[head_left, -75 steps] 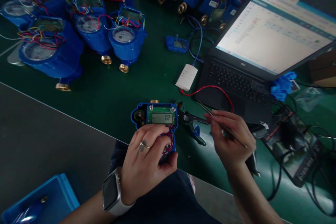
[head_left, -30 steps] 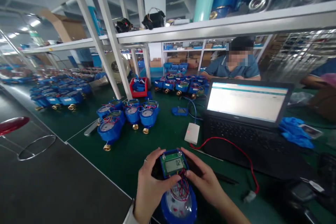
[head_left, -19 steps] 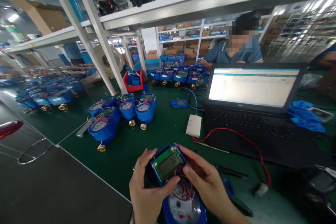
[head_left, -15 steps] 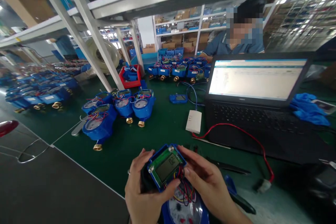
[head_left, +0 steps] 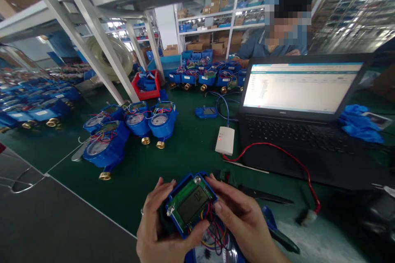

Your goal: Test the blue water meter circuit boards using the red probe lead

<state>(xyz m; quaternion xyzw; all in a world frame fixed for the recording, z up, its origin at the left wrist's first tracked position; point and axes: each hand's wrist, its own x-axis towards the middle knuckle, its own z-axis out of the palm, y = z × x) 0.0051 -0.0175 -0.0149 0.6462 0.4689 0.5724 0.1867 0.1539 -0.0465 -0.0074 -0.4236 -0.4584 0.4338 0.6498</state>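
Both hands hold a blue water meter [head_left: 212, 250] at the bottom centre, just above the green bench. Its display module [head_left: 189, 204], a blue frame with a green circuit board and a grey LCD, is tilted up off the meter body. My left hand [head_left: 160, 234] wraps the module's left side, thumb across its lower edge. My right hand [head_left: 243, 222] grips the right side, fingers on the top corner. Red and black wires [head_left: 216, 230] run from the module down to the dial.
An open laptop [head_left: 296, 131] stands at right, a red cable [head_left: 277, 156] leading to it. A white box [head_left: 225, 140] lies ahead. Cutters with blue handles [head_left: 277, 234] lie right of my hands. Several blue meters [head_left: 129, 127] stand at left. A co-worker sits across the bench.
Tweezers have left my right hand, which now joins the left on the meter. The display module has been tipped up and turned leftward. The camera view rose, then dipped.
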